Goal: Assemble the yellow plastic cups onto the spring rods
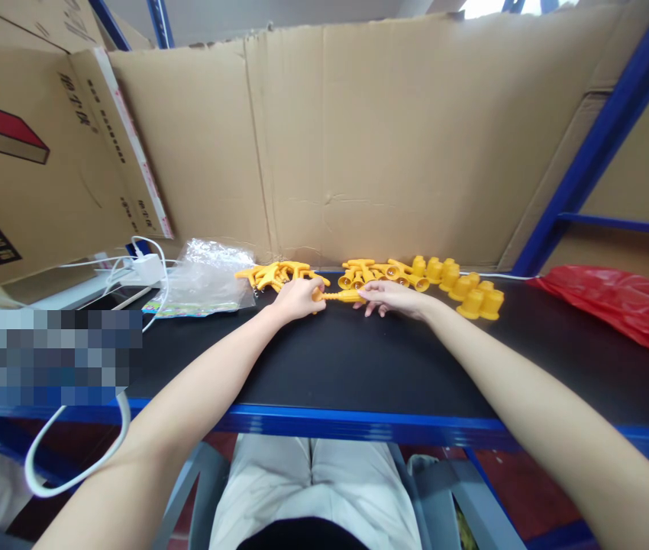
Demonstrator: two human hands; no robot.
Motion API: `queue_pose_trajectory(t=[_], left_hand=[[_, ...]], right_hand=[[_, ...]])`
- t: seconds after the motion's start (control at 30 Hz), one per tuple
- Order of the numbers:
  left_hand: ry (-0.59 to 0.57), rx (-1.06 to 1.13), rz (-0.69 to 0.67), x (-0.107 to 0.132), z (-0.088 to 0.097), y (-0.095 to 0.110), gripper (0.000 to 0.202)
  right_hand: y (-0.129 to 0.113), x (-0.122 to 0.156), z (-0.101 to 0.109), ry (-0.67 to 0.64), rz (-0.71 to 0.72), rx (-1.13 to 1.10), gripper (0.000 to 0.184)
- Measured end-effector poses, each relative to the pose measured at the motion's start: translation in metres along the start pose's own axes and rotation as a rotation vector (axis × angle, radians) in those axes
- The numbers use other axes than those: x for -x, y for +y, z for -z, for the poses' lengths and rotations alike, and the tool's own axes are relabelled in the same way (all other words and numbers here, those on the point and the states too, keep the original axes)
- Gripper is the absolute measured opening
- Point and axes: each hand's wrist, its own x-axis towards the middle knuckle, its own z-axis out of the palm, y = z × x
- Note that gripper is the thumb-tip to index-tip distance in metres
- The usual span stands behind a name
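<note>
Yellow ridged piece (pixel 340 296) over black bench (pixel 359 367), left hand (pixel 299 299) pinching one end, right hand (pixel 394 296) pinching other; yellow T-shaped parts (pixel 272 274) heaped behind left hand, yellow cups (pixel 471 303) upright at right.

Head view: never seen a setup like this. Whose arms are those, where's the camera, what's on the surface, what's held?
There is no robot here. The bare arms belong to a person wearing the camera on their head, so this single picture looks forward and down past their own hands.

They sit at a black work surface with a blue front edge. The left hand grips one end of a slim yellow piece; the right hand's fingers are at its other end, though whether they grip or just touch is hard to tell.

Behind the hands lie more yellow parts. To the right stand yellow caps, then a red plastic bag. A clear plastic bag lies left.
</note>
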Motion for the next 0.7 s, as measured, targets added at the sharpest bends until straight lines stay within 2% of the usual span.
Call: queue_pose_trajectory(t=[0.17, 0.33, 0.7], left_hand=[[-0.004, -0.001, 0.003, 0.0001, 0.0009, 0.0002, 0.027], [0.005, -0.004, -0.004, -0.0002, 0.0002, -0.0005, 0.027], [0.016, 0.005, 0.024, -0.0004, -0.0022, -0.0034, 0.028]], right_hand=[[0.0000, 0.0000, -0.0006, 0.024, 0.001, 0.004, 0.034], [-0.0022, 0.0020, -0.0022, 0.027, 0.027, 0.032, 0.053], [-0.0009, -0.0012, -0.0038, 0.097, 0.048, -0.018, 0.043]])
